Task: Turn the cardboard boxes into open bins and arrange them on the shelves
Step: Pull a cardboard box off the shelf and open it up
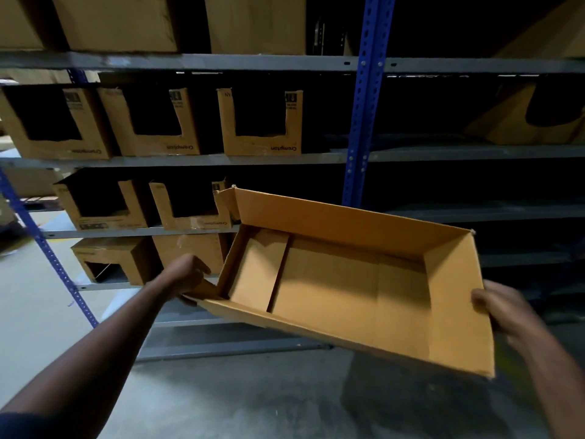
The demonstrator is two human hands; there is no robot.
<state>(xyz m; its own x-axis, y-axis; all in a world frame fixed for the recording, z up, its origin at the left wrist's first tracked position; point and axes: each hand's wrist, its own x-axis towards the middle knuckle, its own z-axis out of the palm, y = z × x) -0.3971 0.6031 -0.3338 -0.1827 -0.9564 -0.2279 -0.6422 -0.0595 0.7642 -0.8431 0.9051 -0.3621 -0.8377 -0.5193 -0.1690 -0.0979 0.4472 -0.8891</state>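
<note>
Head view: I saw the cardboard box (348, 289) held in the air before the shelves (190, 160), with its open side turned toward me.
Grip left: the left hand (186, 277) held the box's left end, fingers curled round the flap there.
Grip right: the right hand (500, 308) was blurred, but its thumb lay over the right end wall and clasped it.
Long axis: it ran from hand to hand, the left end higher.
Next move: I judged the free place beside the cut bins (262, 122), left of the blue upright (364, 122), lay ahead and up-left; the left hand was nearer.
</note>
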